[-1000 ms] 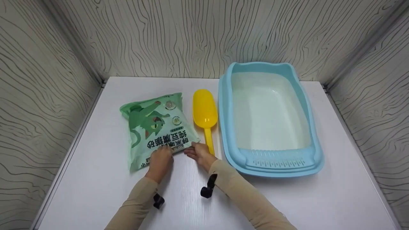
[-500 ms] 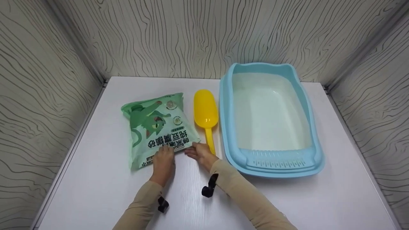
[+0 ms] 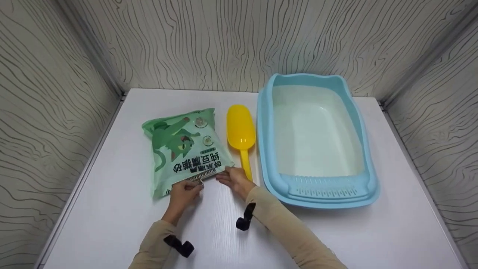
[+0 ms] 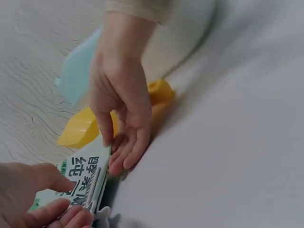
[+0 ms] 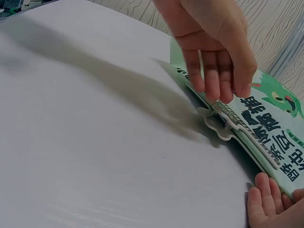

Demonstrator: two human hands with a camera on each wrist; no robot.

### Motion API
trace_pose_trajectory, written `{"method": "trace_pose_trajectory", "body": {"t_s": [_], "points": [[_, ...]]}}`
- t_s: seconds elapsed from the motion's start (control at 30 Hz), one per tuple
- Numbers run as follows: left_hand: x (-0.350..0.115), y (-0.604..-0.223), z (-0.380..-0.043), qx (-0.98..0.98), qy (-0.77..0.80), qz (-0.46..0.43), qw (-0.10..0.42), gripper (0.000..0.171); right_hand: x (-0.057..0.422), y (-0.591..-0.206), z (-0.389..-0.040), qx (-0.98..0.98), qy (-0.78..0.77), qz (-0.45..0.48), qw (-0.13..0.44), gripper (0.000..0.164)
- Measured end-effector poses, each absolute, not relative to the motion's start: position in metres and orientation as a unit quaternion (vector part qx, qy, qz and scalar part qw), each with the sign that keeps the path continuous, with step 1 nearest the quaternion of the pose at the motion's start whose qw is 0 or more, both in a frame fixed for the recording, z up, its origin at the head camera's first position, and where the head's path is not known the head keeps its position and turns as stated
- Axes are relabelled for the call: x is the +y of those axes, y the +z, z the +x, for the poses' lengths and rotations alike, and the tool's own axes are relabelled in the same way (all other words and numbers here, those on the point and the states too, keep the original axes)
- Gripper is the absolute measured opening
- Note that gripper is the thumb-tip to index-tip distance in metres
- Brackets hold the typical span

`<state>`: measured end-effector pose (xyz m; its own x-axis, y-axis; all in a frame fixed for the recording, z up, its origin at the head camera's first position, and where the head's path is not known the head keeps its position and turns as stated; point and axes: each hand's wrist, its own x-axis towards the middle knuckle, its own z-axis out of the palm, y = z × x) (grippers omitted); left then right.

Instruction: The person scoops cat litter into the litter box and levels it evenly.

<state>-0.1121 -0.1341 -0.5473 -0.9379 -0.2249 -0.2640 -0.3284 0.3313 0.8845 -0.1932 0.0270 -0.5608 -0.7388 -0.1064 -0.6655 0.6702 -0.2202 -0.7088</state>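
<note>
A green cat litter bag (image 3: 186, 145) with a printed cat lies flat on the table. A long pale sealing clip (image 5: 247, 133) with a wavy-edged end runs along its near edge. At that end of the clip is my left hand (image 3: 185, 194), its thumb and fingers apart in the left wrist view. In the right wrist view the left hand's (image 5: 213, 57) fingers hang right above the clip. My right hand (image 3: 235, 181) pinches the bag's near right corner, thumb on top and fingers underneath. The yellow scoop's (image 3: 241, 127) handle end is partly hidden behind the right hand.
A light blue litter box (image 3: 317, 188) with a white inside stands on the right of the table (image 3: 224, 239), close beside the scoop. Patterned wall panels (image 3: 231, 45) rise behind and at both sides. A black wrist camera (image 3: 183, 248) sits on each sleeve.
My left hand has drawn back from the bag's edge and turned, uncovering more of the clip. My right hand stays at the corner, and the bag lies nearly where it was.
</note>
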Motion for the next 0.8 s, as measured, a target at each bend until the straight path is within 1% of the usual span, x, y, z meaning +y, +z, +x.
{"method": "trace_pose_trajectory", "body": {"t_s": [0.1,0.17,0.23,0.33,0.4,0.47,0.53,0.6,0.7,0.77,0.8], "points": [[-0.138,-0.551,-0.107,0.676,0.681,-0.245,0.142,0.032,0.028,-0.561,-0.194,0.565,-0.743,0.247,0.260,0.033],[-0.142,-0.554,-0.103,0.596,0.737,-0.261,0.183,0.040,0.028,-0.562,-0.194,0.563,-0.745,0.249,0.257,0.032],[-0.147,-0.556,-0.098,0.583,0.759,-0.198,0.212,0.044,0.028,-0.561,-0.194,0.560,-0.747,0.252,0.256,0.032],[-0.154,-0.558,-0.090,0.543,0.798,-0.136,0.225,0.049,0.027,-0.560,-0.194,0.556,-0.749,0.252,0.257,0.032],[-0.156,-0.559,-0.087,0.528,0.810,-0.113,0.229,0.051,0.027,-0.560,-0.193,0.554,-0.751,0.249,0.260,0.032],[-0.156,-0.558,-0.086,0.489,0.832,-0.139,0.222,0.052,0.027,-0.559,-0.193,0.552,-0.752,0.247,0.261,0.033],[-0.156,-0.558,-0.083,0.551,0.802,-0.093,0.212,0.052,0.027,-0.559,-0.192,0.552,-0.753,0.246,0.260,0.033],[-0.154,-0.556,-0.081,0.655,0.733,-0.038,0.181,0.051,0.027,-0.559,-0.192,0.554,-0.752,0.247,0.260,0.033],[-0.148,-0.554,-0.080,0.772,0.623,0.007,0.123,0.051,0.028,-0.559,-0.193,0.554,-0.751,0.248,0.262,0.034],[-0.143,-0.552,-0.081,0.812,0.574,-0.012,0.103,0.049,0.028,-0.560,-0.194,0.553,-0.750,0.250,0.263,0.034],[-0.140,-0.551,-0.082,0.810,0.577,-0.025,0.105,0.049,0.028,-0.560,-0.194,0.552,-0.751,0.251,0.263,0.034]]}}
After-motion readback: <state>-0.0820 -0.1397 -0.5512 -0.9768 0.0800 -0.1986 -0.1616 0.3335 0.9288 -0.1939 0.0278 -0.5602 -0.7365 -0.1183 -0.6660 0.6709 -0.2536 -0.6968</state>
